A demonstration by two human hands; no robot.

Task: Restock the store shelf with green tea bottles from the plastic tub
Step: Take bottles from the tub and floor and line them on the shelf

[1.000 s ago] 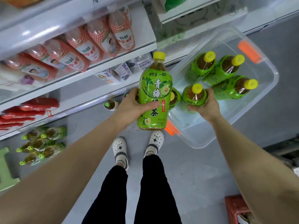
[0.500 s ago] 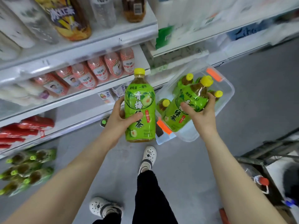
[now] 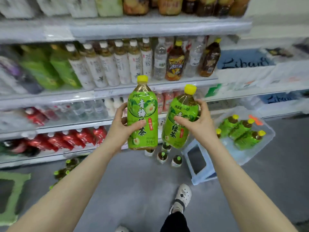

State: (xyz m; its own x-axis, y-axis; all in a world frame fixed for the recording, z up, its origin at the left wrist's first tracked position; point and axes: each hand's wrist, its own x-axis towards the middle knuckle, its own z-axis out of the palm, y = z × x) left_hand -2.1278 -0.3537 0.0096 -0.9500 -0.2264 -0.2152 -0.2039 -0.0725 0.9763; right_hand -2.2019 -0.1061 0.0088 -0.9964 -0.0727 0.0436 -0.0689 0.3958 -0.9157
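My left hand (image 3: pixel 122 126) grips an upright green tea bottle (image 3: pixel 142 113) with a yellow cap, held in front of the store shelf (image 3: pixel 155 85). My right hand (image 3: pixel 199 123) holds a second green tea bottle (image 3: pixel 181 121), tilted a little to the right. Both bottles are raised level with the middle shelves. The clear plastic tub (image 3: pixel 265 141) lies on the floor at the right with several more green tea bottles (image 3: pixel 242 131) lying in it.
The shelves hold rows of drinks: white-labelled tea bottles (image 3: pixel 107 66), green packs (image 3: pixel 55 69), red bottles (image 3: pixel 70 139). Small bottles (image 3: pixel 163 156) stand on the floor below my hands, next to a pale blue stool (image 3: pixel 199 161). A green stool (image 3: pixel 11 196) sits at the left.
Both hands have lifted their bottles up from the tub toward the shelf. The view has swung upward, so the tub now lies lower right and more shelves show.
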